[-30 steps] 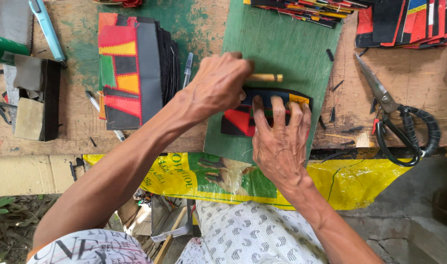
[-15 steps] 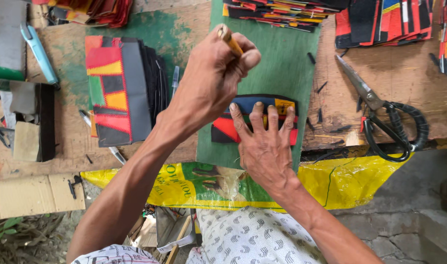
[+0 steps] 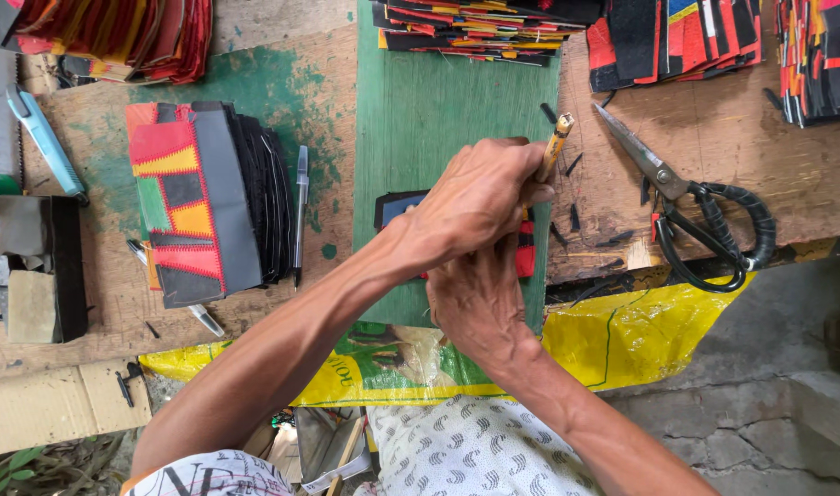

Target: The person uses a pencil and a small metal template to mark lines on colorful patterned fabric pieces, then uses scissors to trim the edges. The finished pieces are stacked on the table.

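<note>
Left hand [image 3: 480, 197] is fisted tight round a small wooden-handled tool [image 3: 555, 147], handle end sticking up and tilted twd the scissors [image 3: 691, 202]; the working tip is hidden under the fist. Right hand [image 3: 480, 298] lies flat, fingers spread, pressing down on a patchwork piece [image 3: 397, 207] of black, blue and red, mostly covered by both hands. That piece sits on the green cutting board [image 3: 420, 119], near the desk [image 3: 613, 110] front edge. Just left of the board: a pen [image 3: 300, 216], then a stack of patchwork pieces [image 3: 204, 202] w/ red, yellow and green panels. More stacks [image 3: 475, 23] lie along the far edge. Black offcuts are scattered btw board and scissors. A blue-handled cutter [image 3: 43, 138] lies far left. A yellow sack [image 3: 622, 335] hangs below the desk edge.
</note>
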